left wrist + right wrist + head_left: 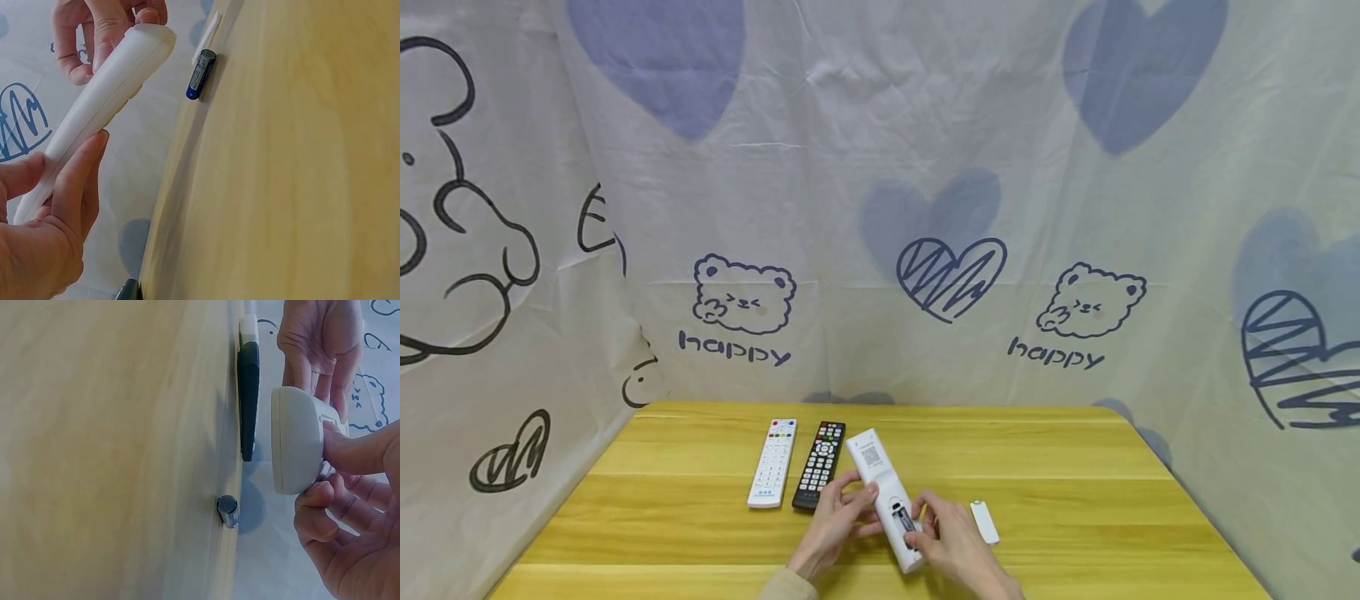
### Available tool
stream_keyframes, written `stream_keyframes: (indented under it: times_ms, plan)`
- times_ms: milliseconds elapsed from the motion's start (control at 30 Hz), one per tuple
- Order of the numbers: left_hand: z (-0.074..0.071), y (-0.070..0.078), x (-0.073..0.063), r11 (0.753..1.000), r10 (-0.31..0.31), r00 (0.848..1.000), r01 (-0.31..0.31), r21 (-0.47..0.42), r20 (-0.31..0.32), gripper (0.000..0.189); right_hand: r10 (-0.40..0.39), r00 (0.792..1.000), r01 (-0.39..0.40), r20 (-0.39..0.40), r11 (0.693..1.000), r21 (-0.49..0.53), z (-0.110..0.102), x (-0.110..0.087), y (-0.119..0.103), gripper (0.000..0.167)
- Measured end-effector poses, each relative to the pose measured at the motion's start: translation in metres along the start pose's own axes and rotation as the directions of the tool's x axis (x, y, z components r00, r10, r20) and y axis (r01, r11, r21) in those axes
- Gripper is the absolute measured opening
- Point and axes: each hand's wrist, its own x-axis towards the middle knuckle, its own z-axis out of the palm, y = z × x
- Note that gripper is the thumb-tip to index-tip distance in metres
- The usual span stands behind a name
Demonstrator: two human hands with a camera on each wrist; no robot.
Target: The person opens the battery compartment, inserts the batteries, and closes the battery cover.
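A white remote control [887,483] is held above the table with its back and open battery compartment facing up. My left hand [838,521] grips it along its left side, thumb on the back. At the compartment, my right hand [953,537] works a dark battery [905,520] with its thumb, the other fingers curled at the remote's right edge. Part of that battery is hidden by the thumb. Another battery [201,75], dark with a blue end, lies on the table. Beside the right hand lies the white battery cover [984,522].
Left of the hands, a white remote control [772,463] and a black one [821,465] lie face up side by side. The wooden table [1075,475] ends against a hanging cloth [850,367] printed with hearts and bears.
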Motion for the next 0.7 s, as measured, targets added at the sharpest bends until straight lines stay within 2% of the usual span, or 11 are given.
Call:
stream_keyframes:
  times_ms: [233,367,567,700]
  plan:
    - [0.0014,0.0008,-0.0006,1.0,0.013,1.0,-0.012,-0.013,0.027,0.056,0.025,0.999,-0.025,-0.022,1.0,0.013,0.0002,0.0002,-0.0011,0.024]
    - [0.0018,0.0012,-0.0009,1.0,0.019,1.0,-0.018,-0.011,0.025,0.056,0.01,1.0,-0.01,-0.026,1.0,0.001,0.0001,0.0004,-0.0012,0.024]
    - [0.0017,0.0015,-0.0003,1.0,0.01,1.0,-0.01,-0.004,0.007,0.056,-0.016,1.0,0.016,0.001,0.999,0.028,-0.0006,0.0005,0.002,0.023]
    - [0.0019,0.0018,-0.0001,1.0,0.009,1.0,-0.009,0.011,-0.01,0.055,0.022,0.999,-0.024,0.03,0.997,0.072,-0.0019,0.0013,0.0049,0.014]
